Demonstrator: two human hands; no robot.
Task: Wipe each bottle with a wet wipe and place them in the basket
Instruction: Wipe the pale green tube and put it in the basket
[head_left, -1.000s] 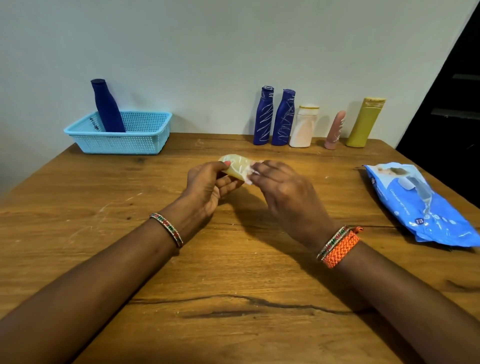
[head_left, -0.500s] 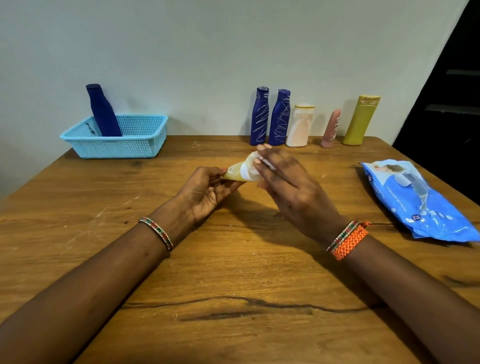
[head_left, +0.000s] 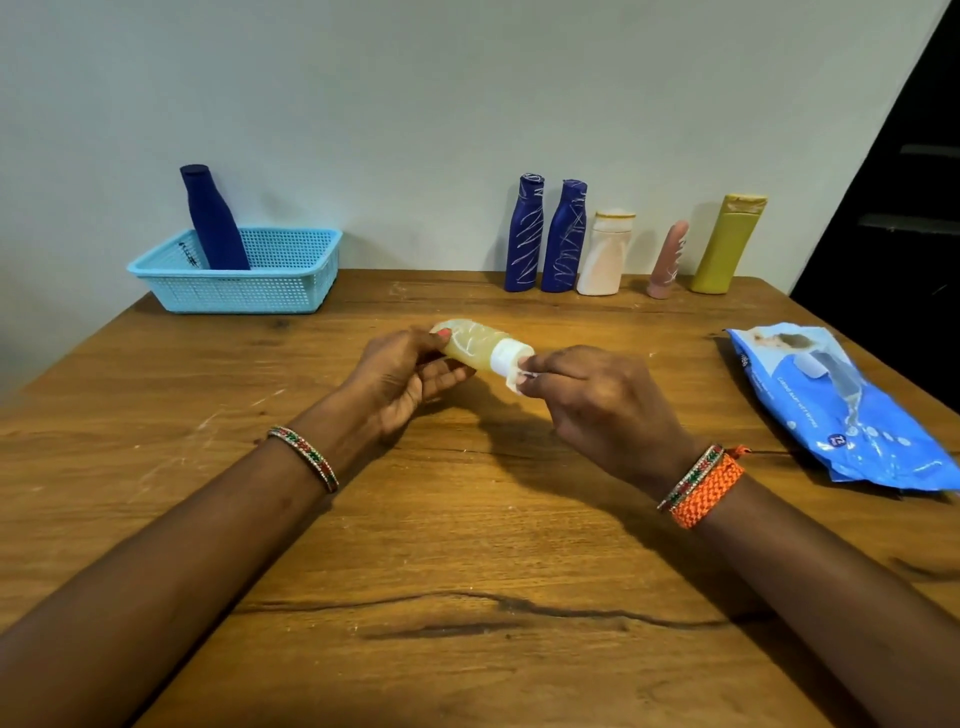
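From the head camera, your left hand (head_left: 402, 379) grips a small yellow bottle (head_left: 470, 345) lying sideways above the wooden table (head_left: 467, 545), right of the blue basket (head_left: 249, 283). Your right hand (head_left: 605, 410) pinches a white wet wipe (head_left: 517, 376) against its white cap. A dark blue bottle (head_left: 213, 218) leans inside the basket. Five more bottles (head_left: 605, 254) stand far right of it, and the wipes pack (head_left: 841, 405) lies beyond those.
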